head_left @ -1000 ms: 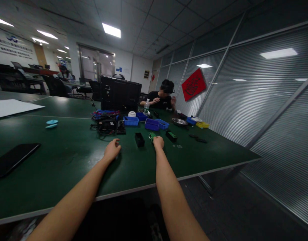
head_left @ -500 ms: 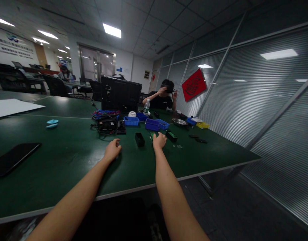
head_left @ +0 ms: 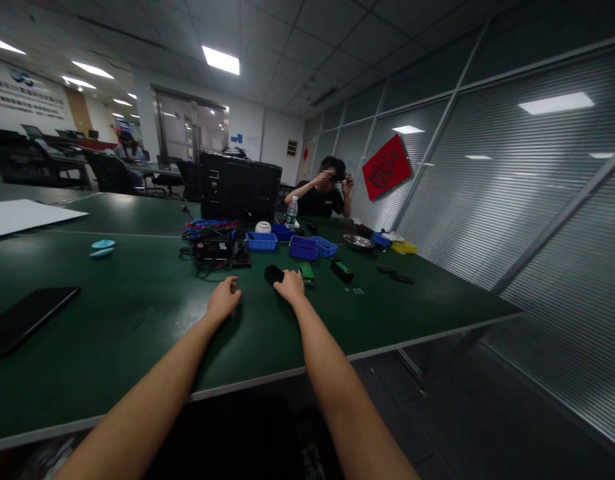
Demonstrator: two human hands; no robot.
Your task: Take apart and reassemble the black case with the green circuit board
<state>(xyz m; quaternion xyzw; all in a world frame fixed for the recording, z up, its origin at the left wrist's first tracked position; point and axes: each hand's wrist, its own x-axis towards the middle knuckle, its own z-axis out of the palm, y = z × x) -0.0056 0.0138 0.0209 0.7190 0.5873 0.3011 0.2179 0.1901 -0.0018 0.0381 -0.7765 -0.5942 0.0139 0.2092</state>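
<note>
My right hand has its fingers round the near right end of a small black box, which sits on the green table. Part of the box is hidden by the fingers. Just right of that hand lies a green circuit board. Further right, a second black box has a green board in its top. My left hand rests on the table to the left of these, its fingers loosely bent and apart, with nothing visible in them.
Behind the hands stand a black power adapter with cables, blue trays, a ball, a water bottle and a monitor. A steel dish lies to the right. Across the table sits a person with raised hands.
My right hand has moved left from the circuit board to the black box and taken hold of it. The board now lies uncovered. My left hand has stayed in place.
</note>
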